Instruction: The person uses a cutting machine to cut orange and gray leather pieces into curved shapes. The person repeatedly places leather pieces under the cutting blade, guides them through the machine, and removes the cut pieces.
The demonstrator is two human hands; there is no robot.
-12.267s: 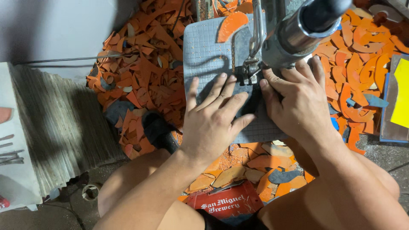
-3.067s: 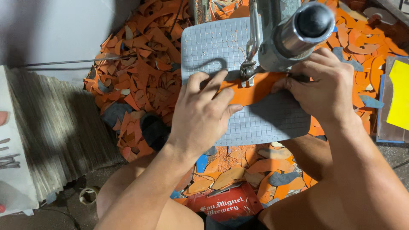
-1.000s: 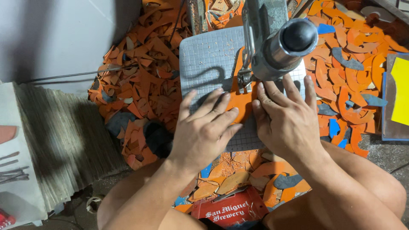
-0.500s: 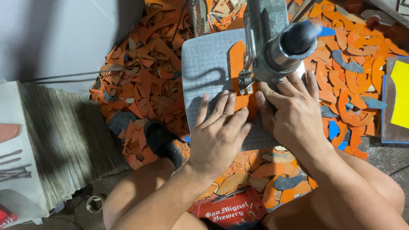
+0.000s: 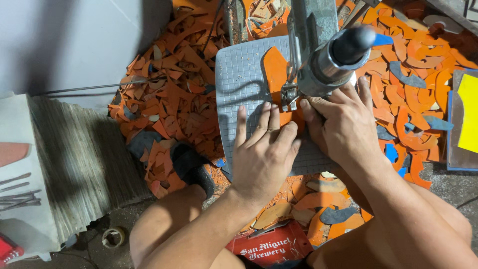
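Farther past the blade, orange piece point(image 5: 277, 69) lies on gridded table point(image 5: 239, 84), both hands flat atop.

Saw arm point(image 5: 318, 55) above crowded table point(image 5: 239, 79)

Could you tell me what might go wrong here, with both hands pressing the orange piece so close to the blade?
1. The left hand and right hand flank the blade closely; if the orange piece slips, a fingertip could reach it.
2. The machine head hides part of the cut line, so steering may drift.
3. Scraps piled against the grey table could snag the piece.
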